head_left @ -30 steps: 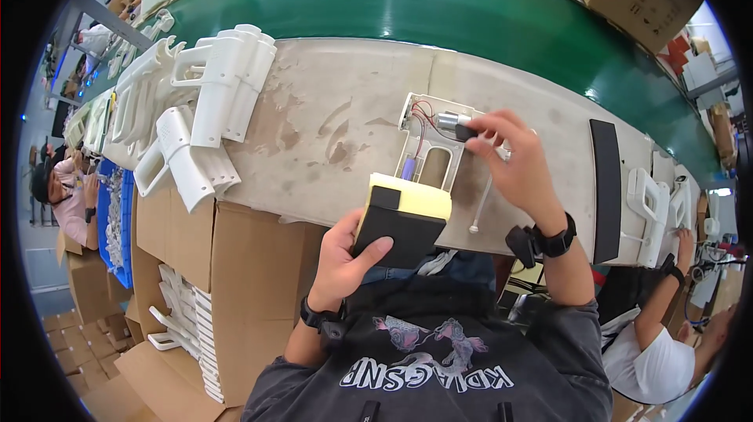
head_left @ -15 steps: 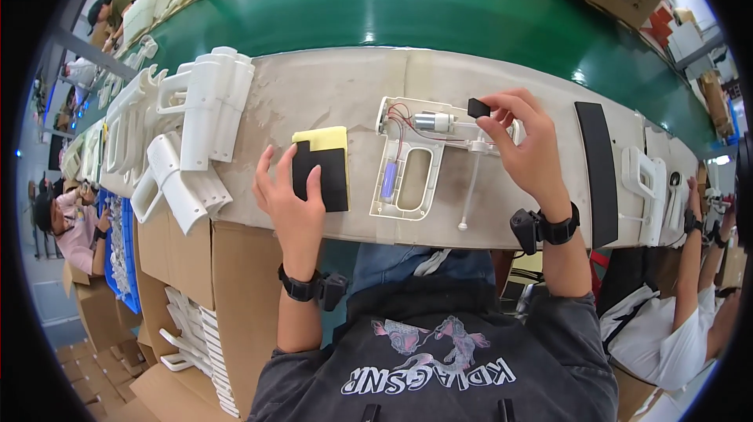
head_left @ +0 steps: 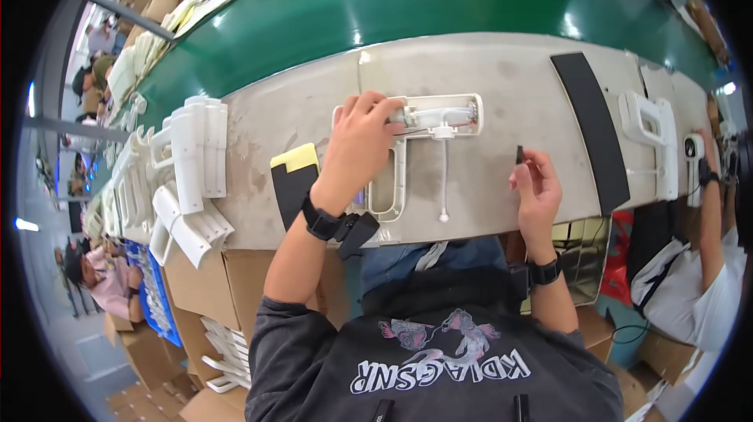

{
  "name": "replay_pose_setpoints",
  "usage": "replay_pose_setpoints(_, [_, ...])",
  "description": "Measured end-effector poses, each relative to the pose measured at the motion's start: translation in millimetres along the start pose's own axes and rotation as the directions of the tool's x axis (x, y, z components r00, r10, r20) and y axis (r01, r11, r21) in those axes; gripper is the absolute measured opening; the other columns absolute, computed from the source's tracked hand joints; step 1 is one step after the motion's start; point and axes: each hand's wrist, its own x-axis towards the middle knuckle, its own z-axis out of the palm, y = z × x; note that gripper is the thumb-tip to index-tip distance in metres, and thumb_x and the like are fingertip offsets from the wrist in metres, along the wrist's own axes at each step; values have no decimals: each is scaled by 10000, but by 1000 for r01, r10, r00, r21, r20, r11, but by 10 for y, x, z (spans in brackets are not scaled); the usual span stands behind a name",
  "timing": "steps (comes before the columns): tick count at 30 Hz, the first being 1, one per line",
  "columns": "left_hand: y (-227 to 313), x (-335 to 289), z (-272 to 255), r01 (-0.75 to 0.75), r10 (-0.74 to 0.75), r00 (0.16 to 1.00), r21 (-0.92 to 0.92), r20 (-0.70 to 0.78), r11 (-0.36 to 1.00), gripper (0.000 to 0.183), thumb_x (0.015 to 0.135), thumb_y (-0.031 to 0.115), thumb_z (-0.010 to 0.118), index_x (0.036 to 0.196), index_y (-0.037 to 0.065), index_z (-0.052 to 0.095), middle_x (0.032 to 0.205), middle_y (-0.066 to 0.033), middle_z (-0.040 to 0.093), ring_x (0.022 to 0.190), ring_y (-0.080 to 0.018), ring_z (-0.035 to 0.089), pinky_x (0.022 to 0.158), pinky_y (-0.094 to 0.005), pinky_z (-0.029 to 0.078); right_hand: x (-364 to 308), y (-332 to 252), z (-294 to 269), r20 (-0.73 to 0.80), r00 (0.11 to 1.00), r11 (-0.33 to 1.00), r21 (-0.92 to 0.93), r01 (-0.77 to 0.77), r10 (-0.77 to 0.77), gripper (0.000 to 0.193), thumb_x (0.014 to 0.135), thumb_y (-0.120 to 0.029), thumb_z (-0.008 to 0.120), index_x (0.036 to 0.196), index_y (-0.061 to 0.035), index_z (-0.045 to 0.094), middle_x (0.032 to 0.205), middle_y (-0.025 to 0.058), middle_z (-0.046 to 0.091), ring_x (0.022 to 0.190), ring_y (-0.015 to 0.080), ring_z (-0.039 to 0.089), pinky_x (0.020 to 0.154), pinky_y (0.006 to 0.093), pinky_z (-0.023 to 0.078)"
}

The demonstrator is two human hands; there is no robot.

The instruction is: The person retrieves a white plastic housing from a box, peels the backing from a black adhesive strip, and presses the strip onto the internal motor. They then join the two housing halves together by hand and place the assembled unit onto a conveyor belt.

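One open white shell lies near the middle of the tabletop, its long body across and its looped handle toward the person. The left hand covers the shell's left end, fingers curled down over it; whether they grip something inside cannot be told. The right hand is off to the right, above the tabletop and apart from the shell, thumb and fingertips pinched narrow on a small black piece. The step in hand seems to be handling the shell's inner parts while that piece is held ready; the next move probably calls for a steady shell and care around the white rod, which reaches from the body toward the near edge. Between this rod and a long black strip, the right hand has room to swing. The left side is tighter: a black sheet with a yellow sheet lies beside the left wrist, and white housings are piled farther left.
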Motion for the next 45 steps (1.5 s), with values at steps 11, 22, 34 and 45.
replay_pose_setpoints(11, [-61, 164, -109, -172, 159, 977, 86, 142, 981, 311, 873, 71, 702, 1178, 108, 656, 1091, -48, 600, 1074, -267, 556, 961, -413, 405, 80, 8, -2, 175, 982, 998, 22, 67, -70, 221, 983, -33, 622, 1193, 33, 607, 1095, 29, 556, 882, 84, 531, 798, 218, 461])
replay_pose_setpoints(22, [-113, 251, -208, -273, 246, 939, 90, 240, 958, 272, 884, 54, 676, 1147, 120, 664, 1046, -30, 612, 1025, -237, 565, 939, -381, 390, 84, -27, 20, 202, 979, 999, 25, 34, -39, 208, 981, -24, 619, 1178, 41, 612, 1115, 37, 554, 895, 89, 515, 825, 219, 454])
replay_pose_setpoints(34, [-120, 318, -194, -182, 188, 958, -50, 217, 982, 234, 843, 180, 757, 1039, 93, 663, 975, -36, 648, 988, -245, 593, 943, -386, 398, 94, -59, 23, 225, 974, 1000, -19, 24, -19, 199, 971, 2, 611, 1166, 41, 618, 1113, 39, 558, 893, 89, 516, 842, 218, 447])
replay_pose_setpoints(45, [-159, 411, -265, -274, 296, 906, -114, 303, 955, 220, 854, 153, 741, 1058, 78, 706, 1020, -56, 654, 1011, -274, 594, 958, -400, 440, 94, -43, 13, 235, 972, 1000, -7, 6, -4, 200, 975, -5, 612, 1170, 40, 619, 1124, 44, 563, 907, 89, 536, 845, 219, 455])
